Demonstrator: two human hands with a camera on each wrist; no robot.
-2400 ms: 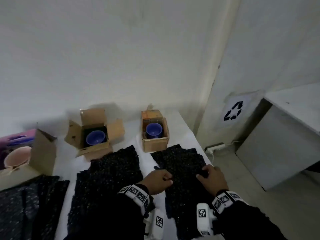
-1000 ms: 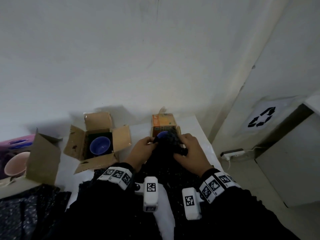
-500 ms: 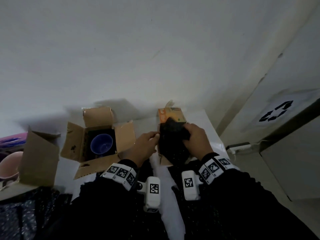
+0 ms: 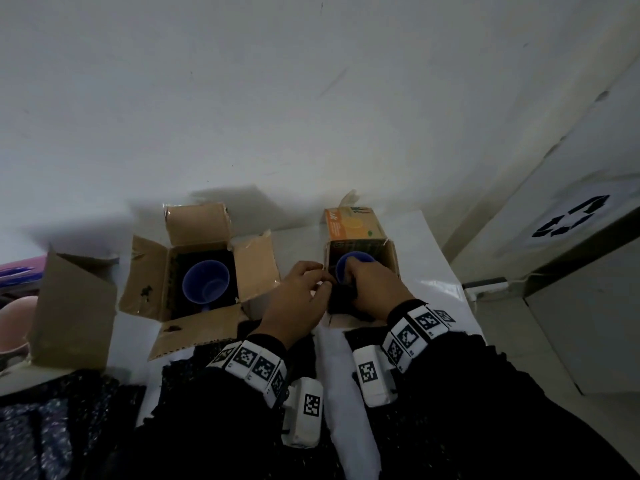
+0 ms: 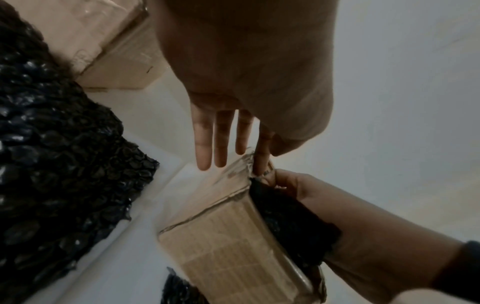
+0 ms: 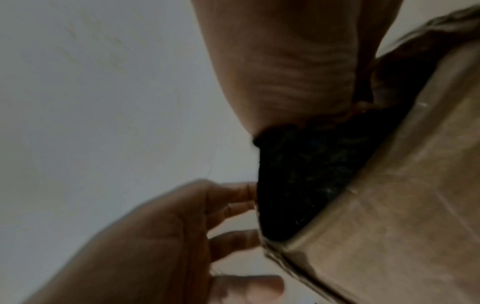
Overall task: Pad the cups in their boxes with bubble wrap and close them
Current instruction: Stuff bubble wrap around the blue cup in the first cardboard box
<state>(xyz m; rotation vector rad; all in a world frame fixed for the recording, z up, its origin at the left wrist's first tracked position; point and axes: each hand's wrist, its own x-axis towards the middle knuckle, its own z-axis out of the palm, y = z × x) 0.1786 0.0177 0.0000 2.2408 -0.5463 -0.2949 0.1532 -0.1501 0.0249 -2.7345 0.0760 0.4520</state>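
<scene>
The small right box (image 4: 391,258) stands open with its orange-printed flap (image 4: 353,223) up, and the rim of a blue cup (image 4: 346,263) shows inside. My right hand (image 4: 360,277) grips a bunched black bubble wrap (image 4: 341,301) and pushes it down into the box's near side; this wrap (image 5: 291,216) shows inside the box (image 5: 228,236) from the left wrist. My left hand (image 4: 320,278) is at the box's left wall. Its fingers (image 5: 221,144) are straight, with the index tip on the rim. My right hand's fingertips are hidden in the box.
A wider open box (image 4: 149,271) at the middle holds another blue cup (image 4: 206,282) in dark padding. A third box (image 4: 72,313) with a pink cup (image 4: 14,317) is at the left. Black bubble wrap sheets (image 4: 69,410) lie along the white table's (image 4: 436,282) near side.
Both hands lifted the right bubble wrap sheet off the table and carried it to the right box. It covered the box's mouth and is now pushed lower, so the cup rim shows again.
</scene>
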